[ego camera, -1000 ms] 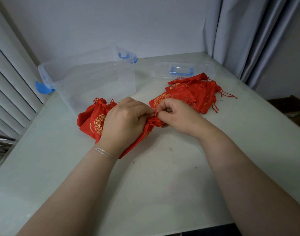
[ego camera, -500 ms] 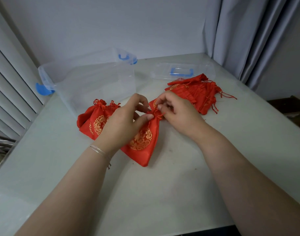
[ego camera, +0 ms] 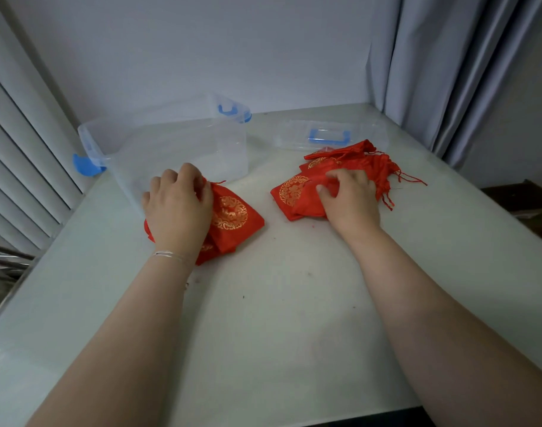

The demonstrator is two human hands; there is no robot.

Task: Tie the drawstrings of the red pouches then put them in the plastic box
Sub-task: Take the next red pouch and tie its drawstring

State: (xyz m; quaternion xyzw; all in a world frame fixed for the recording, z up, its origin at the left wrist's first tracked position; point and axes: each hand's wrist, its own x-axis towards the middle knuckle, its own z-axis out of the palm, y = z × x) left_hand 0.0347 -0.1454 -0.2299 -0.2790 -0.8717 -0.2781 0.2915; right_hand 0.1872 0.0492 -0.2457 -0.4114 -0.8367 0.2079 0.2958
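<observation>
Gripping a tied pouch with our left hand, our right hand pinches the pouch pile; the box holds nothing.

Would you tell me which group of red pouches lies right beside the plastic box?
The pouches under the left hand, the tied pouches, lie against the plastic box. The flat pile under the right hand lies by the lid instead.

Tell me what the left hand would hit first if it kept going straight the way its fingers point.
Most likely the near wall of the clear plastic box. The left hand rests on a red pouch, fingers aimed away at the box; depth is hard to judge.
</observation>
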